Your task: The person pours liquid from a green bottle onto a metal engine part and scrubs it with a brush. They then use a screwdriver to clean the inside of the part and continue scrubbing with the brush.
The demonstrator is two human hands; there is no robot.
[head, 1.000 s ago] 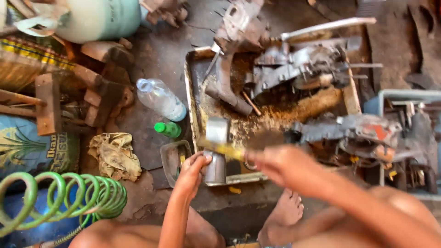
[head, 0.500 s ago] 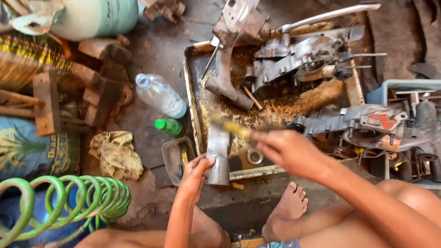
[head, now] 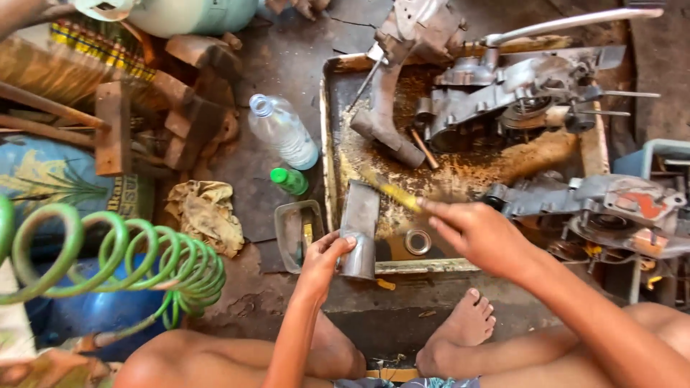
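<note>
Dirty workshop floor, metal tray (head: 329, 144) on it. Left hand (head: 325, 262) closed around grey tube (head: 359, 230); right hand (head: 478, 233) gripping yellow brush (head: 392, 190). Tube possibly slipping, oily surface.

The yellow-handled tool (head: 392, 190) is motion-blurred; its working end cannot be identified. The right hand (head: 481, 237) covers the rear of the handle. The left hand (head: 327, 259) hides the near left side of the metal tube (head: 359, 228). The pale green cylinder (head: 194, 13) is cut off by the top edge, and the green coiled hose (head: 129, 259) by the left edge. The engine casing (head: 618, 212) runs past the right edge. Contents of the small tray (head: 296, 231) are too small to identify. The person's knees leave the frame at the bottom.
</note>
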